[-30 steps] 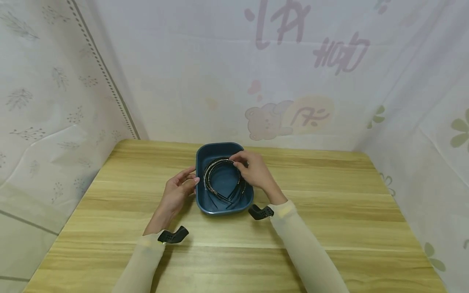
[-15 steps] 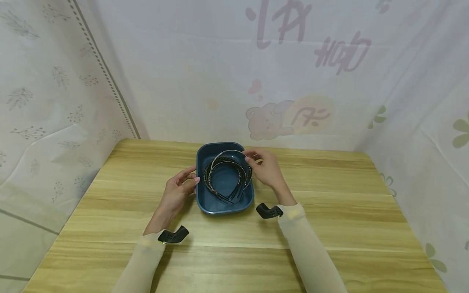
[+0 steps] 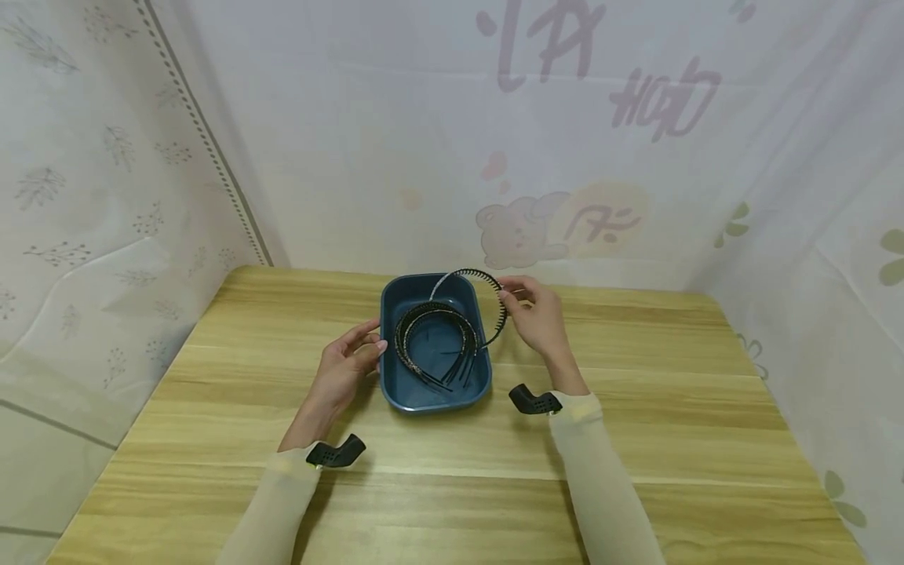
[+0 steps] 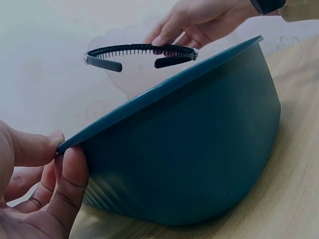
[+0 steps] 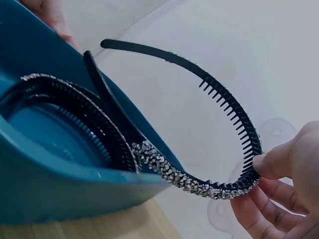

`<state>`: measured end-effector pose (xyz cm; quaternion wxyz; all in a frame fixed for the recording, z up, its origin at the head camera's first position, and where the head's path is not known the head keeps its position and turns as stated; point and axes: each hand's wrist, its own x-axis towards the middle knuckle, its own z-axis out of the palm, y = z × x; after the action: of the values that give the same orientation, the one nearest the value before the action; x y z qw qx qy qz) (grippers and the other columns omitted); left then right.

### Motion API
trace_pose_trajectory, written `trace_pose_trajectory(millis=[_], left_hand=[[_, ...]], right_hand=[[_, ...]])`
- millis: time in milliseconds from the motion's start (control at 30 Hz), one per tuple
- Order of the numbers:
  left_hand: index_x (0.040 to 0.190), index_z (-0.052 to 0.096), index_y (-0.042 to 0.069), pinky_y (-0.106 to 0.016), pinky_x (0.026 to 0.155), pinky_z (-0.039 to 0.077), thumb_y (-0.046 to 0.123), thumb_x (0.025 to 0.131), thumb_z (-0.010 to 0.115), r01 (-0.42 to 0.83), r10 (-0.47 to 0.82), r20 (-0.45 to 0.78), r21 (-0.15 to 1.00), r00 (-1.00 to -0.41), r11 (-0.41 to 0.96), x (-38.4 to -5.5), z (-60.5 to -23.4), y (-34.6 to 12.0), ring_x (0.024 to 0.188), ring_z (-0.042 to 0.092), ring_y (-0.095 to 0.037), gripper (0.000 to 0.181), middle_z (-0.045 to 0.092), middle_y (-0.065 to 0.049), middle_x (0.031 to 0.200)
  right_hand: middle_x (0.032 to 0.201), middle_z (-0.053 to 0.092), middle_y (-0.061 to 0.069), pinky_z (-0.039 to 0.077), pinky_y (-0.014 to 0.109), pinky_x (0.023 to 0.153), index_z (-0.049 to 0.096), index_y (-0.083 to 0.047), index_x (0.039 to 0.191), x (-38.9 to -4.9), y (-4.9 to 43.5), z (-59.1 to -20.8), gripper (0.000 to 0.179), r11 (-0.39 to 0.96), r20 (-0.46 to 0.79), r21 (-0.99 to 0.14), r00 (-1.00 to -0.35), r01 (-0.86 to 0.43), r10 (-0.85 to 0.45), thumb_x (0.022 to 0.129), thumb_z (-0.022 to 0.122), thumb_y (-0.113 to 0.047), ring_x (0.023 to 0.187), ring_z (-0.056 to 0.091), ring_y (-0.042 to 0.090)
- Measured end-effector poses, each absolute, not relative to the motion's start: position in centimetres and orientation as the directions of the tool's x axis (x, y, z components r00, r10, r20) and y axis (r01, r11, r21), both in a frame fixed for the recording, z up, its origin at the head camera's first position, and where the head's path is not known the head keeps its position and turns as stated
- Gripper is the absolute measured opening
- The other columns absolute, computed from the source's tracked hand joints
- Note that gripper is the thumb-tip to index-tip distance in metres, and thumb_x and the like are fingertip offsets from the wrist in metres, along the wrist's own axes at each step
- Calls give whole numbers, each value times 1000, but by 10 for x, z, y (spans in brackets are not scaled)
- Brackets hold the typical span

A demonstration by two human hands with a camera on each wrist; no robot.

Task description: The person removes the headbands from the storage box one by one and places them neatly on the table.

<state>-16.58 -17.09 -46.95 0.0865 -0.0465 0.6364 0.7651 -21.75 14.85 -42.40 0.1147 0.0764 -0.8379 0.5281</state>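
The right hand [image 3: 538, 320] pinched a black toothed headband [image 3: 475, 276] between thumb and fingertips, holding it raised above the far right corner of a dark blue plastic tub [image 3: 395, 392]. In the right wrist view the headband [image 5: 224, 124] showed a comb of teeth along its inner curve and a band of small rhinestones on its outer face near the pinching fingers [image 5: 279, 162]; one of its ends dipped inside the tub [image 5: 60, 199] while the rest arched clear of the rim. The left hand [image 3: 344, 369] gripped the tub's left rim, thumb on top of the edge and fingers curled against the outer wall, as the left wrist view made plain with the thumb and forefinger [image 4: 67, 174] clamped at the rim of the tub [image 4: 199, 149]. In that view the lifted headband [image 4: 139, 52] hung above the far rim, level, with the right hand [image 4: 199, 20] holding it from behind. Several more headbands [image 3: 434, 345] lay stacked inside the tub, at least one with a sparkly edge, their ends pointing toward the person. The tub stood at the middle of a light wooden bench [image 3: 671, 439], and pale printed fabric [image 3: 353, 141] hung around the bench on three sides. Both forearms wore cream sleeves [image 3: 600, 486].
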Motion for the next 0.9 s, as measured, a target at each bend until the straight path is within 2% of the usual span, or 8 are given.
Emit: trace_pose_trajectory(millis=[233,400,667,900], left_hand=[[152,47,5,-20,70,55,2,101,62,-190,74,-180,966,-981,-174,-165,-471,-170,78,59,-6,53,58,7,102],[151,47,5,-20,69,54,4,101,63,-189,75,-178,966,-981,-178,-166,-472,-170,77,59,-7,52,59,5,103],[151,47,5,-20,69,54,2,100,63,-190,76,-179,964,-981,-186,-166,-471,-171,75,59,-6,54,60,6,103],[152,47,4,-20,69,54,4,100,64,-181,81,-169,967,-982,-180,-166,-471,-172,77,59,-7,54,60,4,103]], right_hand=[[113,71,17,61,26,73,72,-8,124,-222,167,-427,24,392,270,-889,-962,-237,31,101,66,-17,99,69,29],[114,70,17,61,23,73,71,-7,123,-228,180,-429,24,377,250,-903,-966,-207,69,101,66,-14,96,68,22],[114,68,19,64,39,80,71,-5,124,-235,199,-435,25,410,200,-902,-972,-134,123,101,66,-14,99,69,27],[117,67,17,62,46,87,70,-6,126,-242,214,-449,26,415,139,-908,-973,-51,186,102,65,-15,95,67,17]])
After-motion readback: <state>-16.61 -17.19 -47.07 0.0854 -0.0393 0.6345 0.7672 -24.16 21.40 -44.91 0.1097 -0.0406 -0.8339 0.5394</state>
